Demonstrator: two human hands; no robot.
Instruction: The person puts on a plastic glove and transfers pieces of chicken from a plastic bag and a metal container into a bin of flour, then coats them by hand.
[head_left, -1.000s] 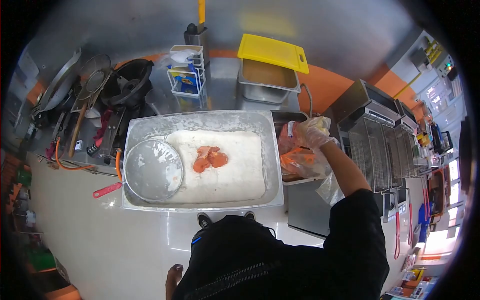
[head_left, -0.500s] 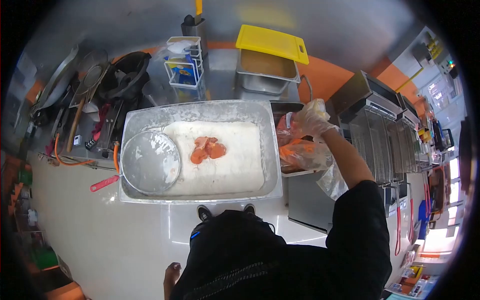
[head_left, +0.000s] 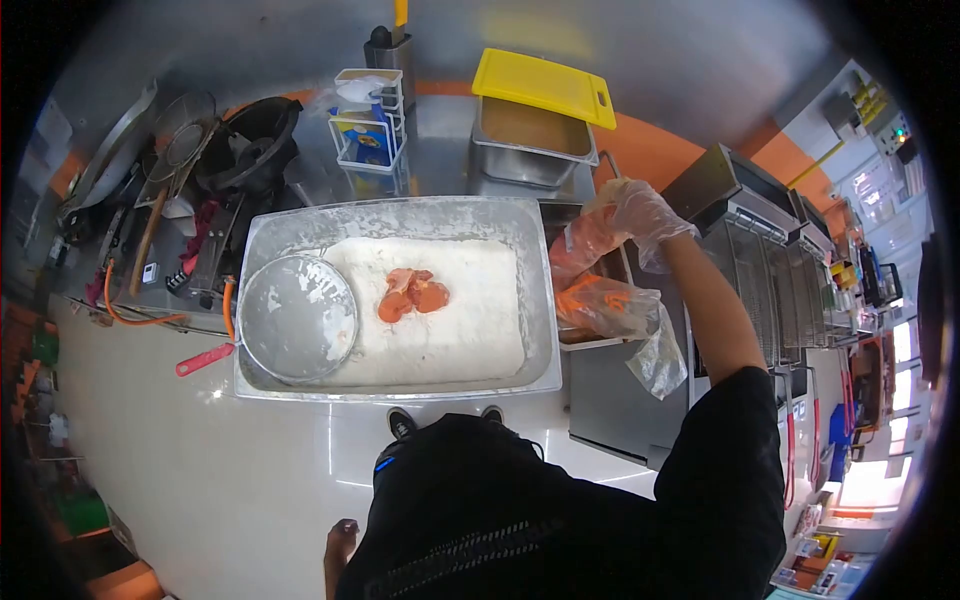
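My right hand (head_left: 642, 212), in a loose clear plastic glove, is closed on the upper part of a plastic bag of raw meat (head_left: 583, 243). The bag stands in a container right of the flour tray (head_left: 549, 345); its orange-marked front part (head_left: 607, 305) hangs over the near side. My left hand (head_left: 342, 540) hangs low beside my body with curled fingers; whether anything is inside them is hidden. Pieces of raw meat (head_left: 412, 293) lie on the white flour (head_left: 450, 350) in the tray. A round sieve (head_left: 298, 320) with a red handle rests at the tray's left end.
Behind the tray are a white wire rack (head_left: 365, 135) with packets and a steel pan (head_left: 535, 140) under a yellow board (head_left: 545, 85). A black bucket (head_left: 245, 150) and strainers are at left. Fryer baskets (head_left: 755, 290) hang at right.
My gloved right hand has moved slightly up and to the right, drawing the top of the bag with it. The bag's meat-filled side shows more now. The meat in the tray stays put.
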